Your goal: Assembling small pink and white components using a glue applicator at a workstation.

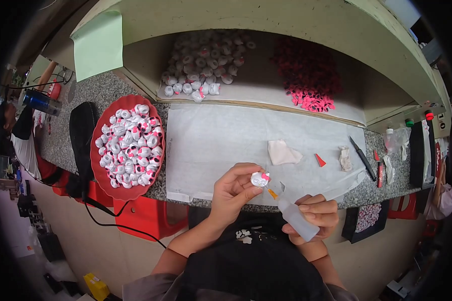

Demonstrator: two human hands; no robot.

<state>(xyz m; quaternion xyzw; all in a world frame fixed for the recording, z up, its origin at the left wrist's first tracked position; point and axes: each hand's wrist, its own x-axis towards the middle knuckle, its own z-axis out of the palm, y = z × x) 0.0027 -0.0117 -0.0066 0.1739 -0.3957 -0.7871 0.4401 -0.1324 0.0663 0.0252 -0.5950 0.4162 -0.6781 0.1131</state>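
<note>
Between the thumb and fingers of my left hand (232,193) is a small white cat-head figure (259,179) with a pink bow. My right hand (318,216) grips a translucent squeeze bottle (297,219), tilted so that its orange tip (272,193) points up toward the figure. Tip and figure are close together; whether they touch I cannot tell. Behind my hands, a white cloth (284,152) and a small red wedge-shaped piece (320,160) lie on the white paper sheet (211,135).
A red scalloped tray (98,173) heaped with white-and-pink heads stands at left. Under the shelf lie piles of white heads (201,62) and pink pieces (311,80). A dark pen-like tool (362,158), a crumpled scrap (345,158) and a red tube (379,174) lie at right. A red stool (145,218) stands below the bench.
</note>
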